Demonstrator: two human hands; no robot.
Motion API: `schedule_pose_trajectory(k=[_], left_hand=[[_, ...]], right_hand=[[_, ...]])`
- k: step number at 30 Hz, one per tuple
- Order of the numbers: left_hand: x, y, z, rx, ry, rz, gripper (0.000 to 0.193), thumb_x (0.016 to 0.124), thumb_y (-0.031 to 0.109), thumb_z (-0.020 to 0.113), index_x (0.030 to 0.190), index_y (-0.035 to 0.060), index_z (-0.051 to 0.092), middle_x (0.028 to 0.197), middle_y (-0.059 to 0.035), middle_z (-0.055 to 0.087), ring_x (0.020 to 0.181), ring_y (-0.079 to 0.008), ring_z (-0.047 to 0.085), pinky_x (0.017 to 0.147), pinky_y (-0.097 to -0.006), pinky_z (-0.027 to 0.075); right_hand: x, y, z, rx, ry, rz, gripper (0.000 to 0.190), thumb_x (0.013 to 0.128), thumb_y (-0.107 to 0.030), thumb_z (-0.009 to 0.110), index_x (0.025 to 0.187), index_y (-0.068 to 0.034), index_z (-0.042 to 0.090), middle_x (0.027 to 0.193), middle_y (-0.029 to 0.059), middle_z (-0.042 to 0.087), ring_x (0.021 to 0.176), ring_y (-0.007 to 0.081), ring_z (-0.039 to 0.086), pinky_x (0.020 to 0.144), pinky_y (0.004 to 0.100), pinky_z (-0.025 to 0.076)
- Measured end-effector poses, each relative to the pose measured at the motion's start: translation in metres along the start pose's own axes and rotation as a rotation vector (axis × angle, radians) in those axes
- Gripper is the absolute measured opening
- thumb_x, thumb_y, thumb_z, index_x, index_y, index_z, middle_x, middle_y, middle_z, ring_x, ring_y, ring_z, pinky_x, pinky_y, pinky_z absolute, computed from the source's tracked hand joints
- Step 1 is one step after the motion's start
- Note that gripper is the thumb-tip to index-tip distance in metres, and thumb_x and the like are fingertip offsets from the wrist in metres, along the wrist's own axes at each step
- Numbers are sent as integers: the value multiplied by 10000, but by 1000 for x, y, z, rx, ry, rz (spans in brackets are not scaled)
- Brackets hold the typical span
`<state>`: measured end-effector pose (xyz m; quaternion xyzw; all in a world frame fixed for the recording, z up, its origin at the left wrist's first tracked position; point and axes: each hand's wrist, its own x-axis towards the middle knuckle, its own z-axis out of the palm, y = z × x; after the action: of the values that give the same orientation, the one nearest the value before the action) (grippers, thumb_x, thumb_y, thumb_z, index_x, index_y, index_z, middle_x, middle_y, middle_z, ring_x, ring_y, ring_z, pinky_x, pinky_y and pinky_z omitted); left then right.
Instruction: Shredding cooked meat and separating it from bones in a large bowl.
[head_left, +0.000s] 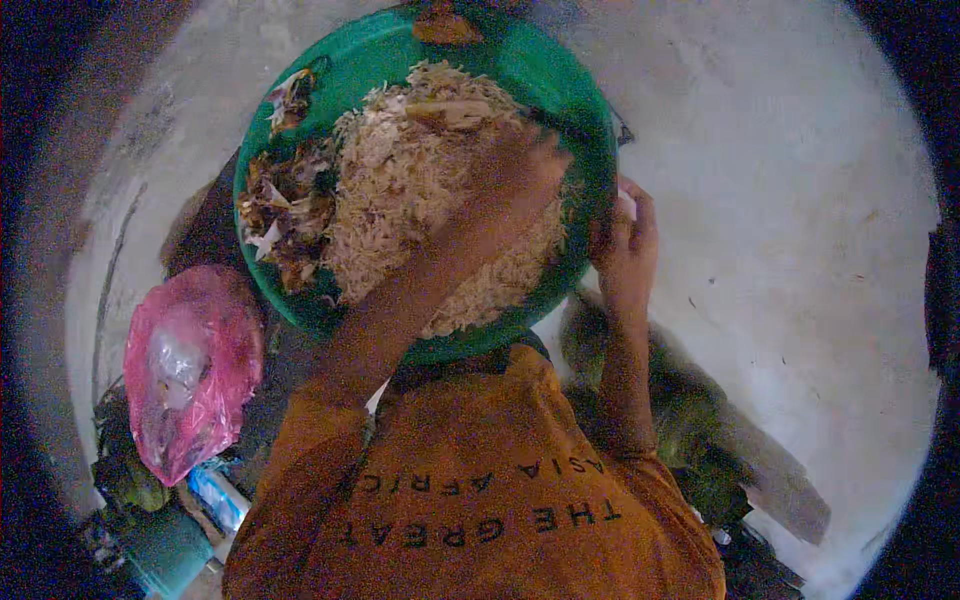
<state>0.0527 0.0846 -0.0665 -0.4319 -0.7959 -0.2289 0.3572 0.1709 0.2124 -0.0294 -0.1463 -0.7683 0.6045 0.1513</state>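
A wide green plastic basin (577, 82) is in front of me, holding a large heap of pale shredded food (397, 172) that looks like shredded meat. My left hand (536, 161) reaches across the heap to its upper right side; it is blurred, and its fingertips are hard to make out. At the basin's right side, my right hand (626, 244) is curled against the rim, with something small and white by its fingers. A thicker pale piece (450, 114) lies on top of the heap. Brown scraps with whitish bits (285, 217) fill the basin's left side.
A browned piece (446, 28) sits at the basin's far edge. To my left are a pink plastic bag (244, 337), a blue and white packet (217, 499) and a green container (169, 551). Pale floor (780, 187) stretches out on the right. My legs are folded under the basin.
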Motion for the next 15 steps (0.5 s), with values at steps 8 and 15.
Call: schedule_pose_trajectory(k=[8, 15], left_hand=[[7, -2, 39, -226, -522, -319, 159, 792, 109, 550, 842, -9, 643, 802, -180, 646, 736, -320, 645, 676, -446, 516], [22, -2, -68, -829, -350, -848, 215, 870, 173, 576, 948, -24, 613, 856, -134, 667, 803, -257, 661, 722, -363, 536]], right_hand=[[2, 14, -37, 84, -30, 32, 292, 976, -269, 441, 1199, -83, 477, 600, -34, 456, 507, 55, 392, 466, 210, 327], [-2, -12, -19, 41, -295, 38, 387, 966, -183, 437, 1340, -90, 396, 646, -4, 499, 568, 73, 449, 521, 222, 373]])
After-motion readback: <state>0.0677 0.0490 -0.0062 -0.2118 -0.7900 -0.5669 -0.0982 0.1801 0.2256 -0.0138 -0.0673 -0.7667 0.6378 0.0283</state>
